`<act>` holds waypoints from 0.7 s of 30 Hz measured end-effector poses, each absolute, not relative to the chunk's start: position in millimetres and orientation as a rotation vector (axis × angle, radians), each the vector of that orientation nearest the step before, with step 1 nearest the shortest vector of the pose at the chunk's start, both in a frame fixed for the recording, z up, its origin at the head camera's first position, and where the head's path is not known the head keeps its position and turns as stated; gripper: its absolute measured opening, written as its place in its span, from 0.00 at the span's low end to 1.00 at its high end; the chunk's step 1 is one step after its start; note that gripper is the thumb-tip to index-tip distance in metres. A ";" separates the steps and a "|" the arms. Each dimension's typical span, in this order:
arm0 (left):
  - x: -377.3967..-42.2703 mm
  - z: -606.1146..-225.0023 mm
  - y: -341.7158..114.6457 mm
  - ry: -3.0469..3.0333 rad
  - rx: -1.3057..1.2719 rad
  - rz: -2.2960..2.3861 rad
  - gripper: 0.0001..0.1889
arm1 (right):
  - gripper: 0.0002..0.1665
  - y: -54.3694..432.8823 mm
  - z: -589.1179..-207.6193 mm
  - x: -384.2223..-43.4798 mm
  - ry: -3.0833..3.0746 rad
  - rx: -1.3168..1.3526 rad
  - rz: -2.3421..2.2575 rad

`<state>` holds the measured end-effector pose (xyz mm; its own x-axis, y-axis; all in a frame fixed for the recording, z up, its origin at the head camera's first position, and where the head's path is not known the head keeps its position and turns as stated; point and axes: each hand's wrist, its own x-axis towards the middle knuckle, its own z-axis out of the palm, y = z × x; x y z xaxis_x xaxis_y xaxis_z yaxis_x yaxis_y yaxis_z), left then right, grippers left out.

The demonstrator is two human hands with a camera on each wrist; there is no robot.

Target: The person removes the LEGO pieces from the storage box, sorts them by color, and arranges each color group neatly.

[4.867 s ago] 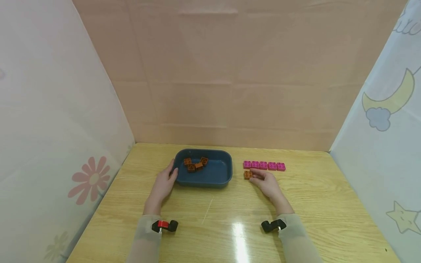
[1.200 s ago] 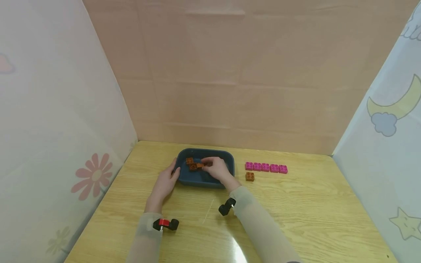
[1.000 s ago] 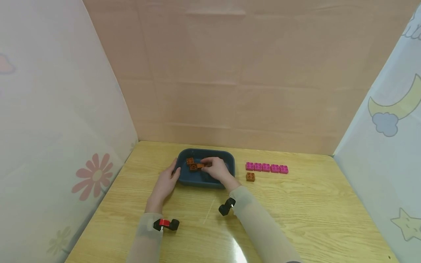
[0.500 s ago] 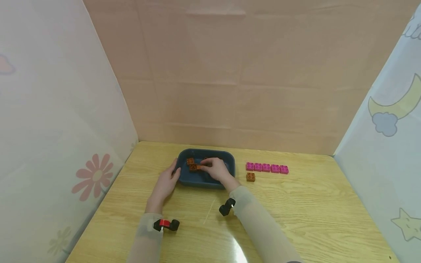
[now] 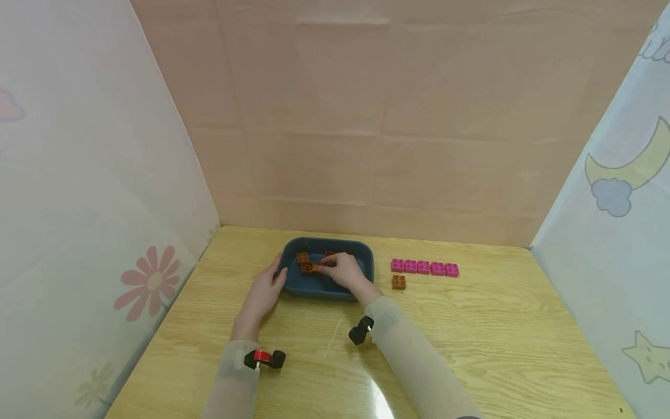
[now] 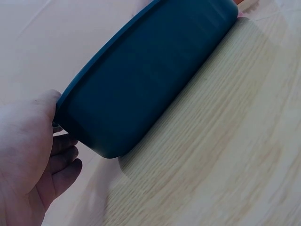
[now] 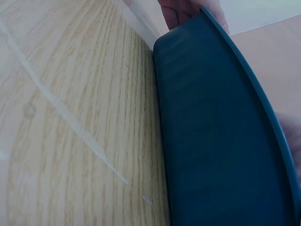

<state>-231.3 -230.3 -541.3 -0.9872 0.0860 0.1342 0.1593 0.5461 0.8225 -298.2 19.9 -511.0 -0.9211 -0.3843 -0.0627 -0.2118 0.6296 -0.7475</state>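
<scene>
A dark blue tray (image 5: 327, 294) with raised walls stands on the table. My left hand (image 5: 263, 292) grips its left end; in the left wrist view the thumb of that hand (image 6: 23, 146) lies at the rim, with the other fingers bent outside the wall. My right hand (image 5: 345, 272) reaches over the near wall and pinches an orange toy brick (image 5: 316, 267), partly covered by the fingertips. Beside it lies an orange brick with its hollow side up (image 5: 306, 267). Another orange brick (image 5: 302, 256) sits farther left, and one (image 5: 328, 254) is half hidden behind the hand.
Right of the tray, several pink bricks (image 5: 424, 267) form a row on the wooden table (image 5: 497, 331). A single orange brick (image 5: 399, 282) stands below the row's left end. A tan backdrop (image 5: 314, 145) and patterned side sheets (image 5: 602, 262) enclose the table.
My right hand has let go of the orange brick below the pink row and moved left into the tray, onto another brick. Lately its fingertips shift only slightly. My left hand stays on the tray.
</scene>
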 end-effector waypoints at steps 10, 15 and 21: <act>-232.6 -544.7 -230.7 -2.701 -0.213 -1.439 0.33 | 0.20 19.5 -512.7 -298.0 2.587 -0.444 -1.173; -232.4 -545.1 -230.6 -2.695 -0.214 -1.441 0.33 | 0.19 18.6 -512.4 -297.9 2.595 -0.432 -1.155; -233.0 -545.3 -230.5 -2.697 -0.210 -1.436 0.33 | 0.19 18.5 -510.3 -296.7 2.599 -0.437 -1.144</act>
<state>-233.0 -230.5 -545.3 -0.9875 0.0838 0.1334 0.1574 0.5516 0.8191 -296.7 18.5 -510.3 -0.9189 -0.3756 -0.1210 -0.1645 0.6433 -0.7477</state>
